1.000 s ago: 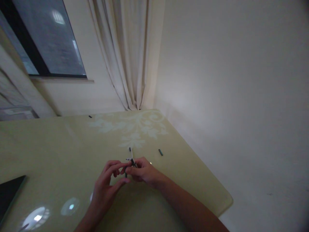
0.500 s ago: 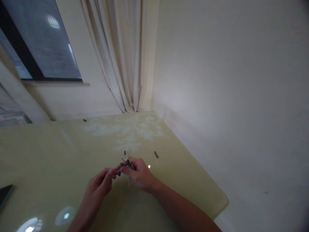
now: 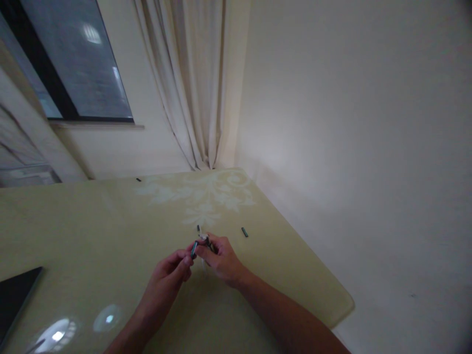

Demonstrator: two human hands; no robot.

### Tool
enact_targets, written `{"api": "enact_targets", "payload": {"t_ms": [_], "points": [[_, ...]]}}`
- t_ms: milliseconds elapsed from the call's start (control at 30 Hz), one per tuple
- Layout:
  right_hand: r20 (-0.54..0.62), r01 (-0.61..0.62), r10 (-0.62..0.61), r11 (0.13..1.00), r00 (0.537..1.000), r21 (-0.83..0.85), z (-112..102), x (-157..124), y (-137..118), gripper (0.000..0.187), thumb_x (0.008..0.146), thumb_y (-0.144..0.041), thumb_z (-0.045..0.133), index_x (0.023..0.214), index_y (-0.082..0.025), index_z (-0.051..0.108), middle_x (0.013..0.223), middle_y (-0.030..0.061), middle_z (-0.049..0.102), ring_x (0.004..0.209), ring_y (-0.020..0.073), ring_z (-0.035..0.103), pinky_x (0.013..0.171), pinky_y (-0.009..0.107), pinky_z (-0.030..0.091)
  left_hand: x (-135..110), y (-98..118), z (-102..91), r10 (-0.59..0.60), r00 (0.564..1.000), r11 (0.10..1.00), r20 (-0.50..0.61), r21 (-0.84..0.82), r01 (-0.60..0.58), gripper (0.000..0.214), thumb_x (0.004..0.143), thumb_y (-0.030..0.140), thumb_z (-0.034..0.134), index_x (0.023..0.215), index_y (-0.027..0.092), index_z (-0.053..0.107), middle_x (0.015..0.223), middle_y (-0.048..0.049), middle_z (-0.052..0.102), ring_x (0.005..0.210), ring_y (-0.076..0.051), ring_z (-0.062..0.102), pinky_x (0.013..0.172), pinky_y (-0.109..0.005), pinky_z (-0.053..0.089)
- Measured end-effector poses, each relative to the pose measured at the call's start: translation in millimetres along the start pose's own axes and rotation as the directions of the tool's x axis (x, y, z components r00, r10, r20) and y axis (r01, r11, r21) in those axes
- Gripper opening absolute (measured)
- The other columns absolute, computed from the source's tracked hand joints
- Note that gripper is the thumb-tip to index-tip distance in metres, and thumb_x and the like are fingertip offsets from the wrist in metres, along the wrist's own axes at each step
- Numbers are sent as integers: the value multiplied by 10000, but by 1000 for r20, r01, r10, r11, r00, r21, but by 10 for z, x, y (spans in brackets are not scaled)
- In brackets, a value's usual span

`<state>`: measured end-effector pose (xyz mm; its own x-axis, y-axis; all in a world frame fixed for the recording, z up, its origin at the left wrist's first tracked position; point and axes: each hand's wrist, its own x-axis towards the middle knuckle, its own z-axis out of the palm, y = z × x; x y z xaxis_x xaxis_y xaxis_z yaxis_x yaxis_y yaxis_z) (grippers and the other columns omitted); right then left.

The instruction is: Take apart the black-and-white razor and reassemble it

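My left hand has its fingertips pinched at the lower end of a small dark strip with a teal edge. My right hand is closed around a small white-and-dark assembly, whose exact kind I cannot make out. The right thumb meets the strip's upper part, so both hands touch around it. A thin white strand with a dark tip sticks out beyond the right fingers. Another dark strip lies on the table to the right of the hands.
The glossy yellowish table has a pale floral pattern toward its far corner. A small dark piece lies at the back edge. At the left is a flat dark panel. Curtains and a wall border the table.
The view has shifted slightly left, showing more of the dark panel. My left hand has moved closer to the right, and the strip between them is turned to show its teal side.
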<state>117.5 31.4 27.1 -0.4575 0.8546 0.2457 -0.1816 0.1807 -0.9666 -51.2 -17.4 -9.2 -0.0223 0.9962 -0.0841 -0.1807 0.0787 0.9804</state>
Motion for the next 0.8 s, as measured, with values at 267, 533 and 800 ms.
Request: {"api": "enact_targets", "payload": {"t_ms": [267,533,800], "points": [[-26,-23,23,1000,999,20,20,-3,40,393,883,-541,727,947,-157,785,714,0,573,644,123,479,591,246,375,-6,30,43,-8,1000,999,-16,-46,8,423,753,576,815,804,181,672,697,22,520,640,-115,399,590,-211,364],[-88,275,-321,901,943,-335,-9,-42,73,249,978,-377,651,1019,-174,790,898,52,630,822,164,616,766,273,497,22,83,97,-78,992,982,-100,-180,59,526,695,641,830,852,146,746,745,5,572,593,-86,395,548,-209,352],[174,444,-458,591,872,-674,-29,-156,93,290,1032,-268,544,1255,-243,727,993,68,654,856,161,644,762,241,522,-17,92,72,-106,994,975,-38,-202,97,458,599,453,949,920,163,801,759,-14,658,633,-96,467,580,-199,381]]}}
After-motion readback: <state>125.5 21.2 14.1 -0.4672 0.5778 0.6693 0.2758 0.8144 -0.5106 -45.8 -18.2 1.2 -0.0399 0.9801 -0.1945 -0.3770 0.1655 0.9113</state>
